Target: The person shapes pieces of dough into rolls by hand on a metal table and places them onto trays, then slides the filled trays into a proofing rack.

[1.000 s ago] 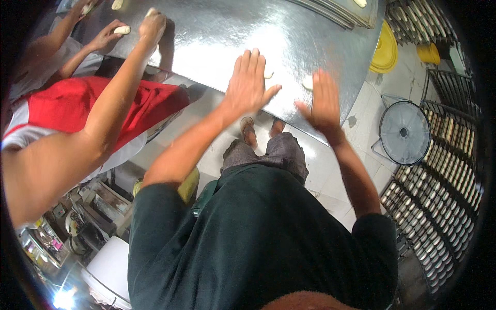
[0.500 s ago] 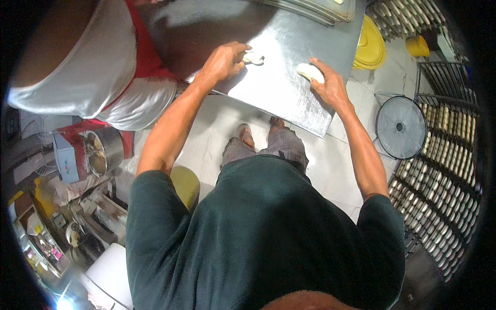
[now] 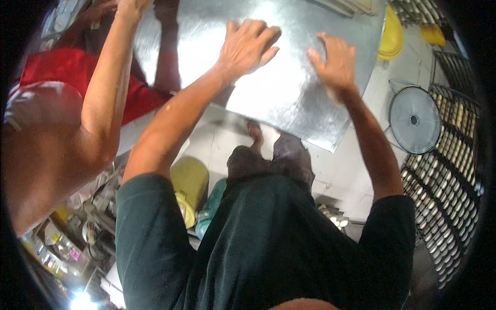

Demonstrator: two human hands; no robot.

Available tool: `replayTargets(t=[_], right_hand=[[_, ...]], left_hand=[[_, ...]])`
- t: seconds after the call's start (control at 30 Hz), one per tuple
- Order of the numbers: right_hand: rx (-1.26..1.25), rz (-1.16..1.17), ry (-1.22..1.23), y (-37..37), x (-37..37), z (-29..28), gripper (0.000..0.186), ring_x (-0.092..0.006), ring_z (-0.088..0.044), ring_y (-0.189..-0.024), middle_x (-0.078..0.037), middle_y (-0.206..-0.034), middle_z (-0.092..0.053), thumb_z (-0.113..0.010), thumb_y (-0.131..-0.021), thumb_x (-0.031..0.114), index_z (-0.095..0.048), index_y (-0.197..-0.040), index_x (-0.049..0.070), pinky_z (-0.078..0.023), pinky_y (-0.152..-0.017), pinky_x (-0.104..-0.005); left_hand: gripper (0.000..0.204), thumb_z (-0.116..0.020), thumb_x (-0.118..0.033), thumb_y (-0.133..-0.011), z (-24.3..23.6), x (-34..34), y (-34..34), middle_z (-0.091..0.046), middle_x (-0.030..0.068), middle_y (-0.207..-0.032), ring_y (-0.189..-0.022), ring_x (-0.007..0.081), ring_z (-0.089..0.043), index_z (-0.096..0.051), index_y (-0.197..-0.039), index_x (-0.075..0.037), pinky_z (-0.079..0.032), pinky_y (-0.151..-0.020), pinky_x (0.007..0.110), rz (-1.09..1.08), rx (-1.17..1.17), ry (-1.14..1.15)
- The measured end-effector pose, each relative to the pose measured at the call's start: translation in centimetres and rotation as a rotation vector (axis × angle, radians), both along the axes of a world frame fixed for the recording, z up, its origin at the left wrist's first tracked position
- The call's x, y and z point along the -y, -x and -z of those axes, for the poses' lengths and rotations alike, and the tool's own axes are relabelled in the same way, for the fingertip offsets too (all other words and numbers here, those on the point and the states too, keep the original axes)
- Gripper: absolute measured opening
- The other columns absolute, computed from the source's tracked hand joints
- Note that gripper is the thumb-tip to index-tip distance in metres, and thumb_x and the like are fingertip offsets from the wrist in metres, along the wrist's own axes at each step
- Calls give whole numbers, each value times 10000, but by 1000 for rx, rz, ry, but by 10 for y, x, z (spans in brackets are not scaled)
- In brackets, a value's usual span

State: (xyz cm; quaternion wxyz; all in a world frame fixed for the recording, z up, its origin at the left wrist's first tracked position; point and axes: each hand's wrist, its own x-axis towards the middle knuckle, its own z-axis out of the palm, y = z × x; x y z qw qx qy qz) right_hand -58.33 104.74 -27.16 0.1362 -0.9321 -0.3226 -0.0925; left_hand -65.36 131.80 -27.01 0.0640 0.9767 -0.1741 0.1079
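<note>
Left hand (image 3: 249, 48) and right hand (image 3: 337, 62) moved farther forward over desk (image 3: 299, 106); side by side, thumbs apart from fingers. Dough hidden, perhaps under palms; long axis, nearer hand: cannot tell.

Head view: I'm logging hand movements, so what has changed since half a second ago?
The left hand and right hand have moved forward, farther onto the steel table. Their fingers have opened from the two dough pieces, now out of sight, perhaps under the palms. A co-worker's arm has come into view at left. The floor fan and loaded rack stayed put.
</note>
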Motion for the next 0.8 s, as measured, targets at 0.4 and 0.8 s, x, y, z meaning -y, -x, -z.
replayTargets(t=[0.4, 0.8], right_hand=[[16, -104, -97, 23, 8, -4, 637, -367, -562, -1197, -186, -1266, -636, -659, -953, 468, -589, -1426, 47, -409, -1052, -498], [43, -40, -86, 56, 12, -12, 519, -363, -586, -1213, -196, -1305, -626, -694, -956, 372, -631, -1346, 36, -453, -1051, -485]], left_hand=[[746, -522, -739, -948, 5, -4, 11, -519, 102, -1467, -1406, 295, -433, -554, -1450, -189, -221, -1169, 637, -41, -20, -12], [859, -557, -781, -900, 8, 1, 41, -400, 163, -1604, -1484, 398, -338, -549, -1452, -123, -178, -1242, 618, -96, 34, -5]])
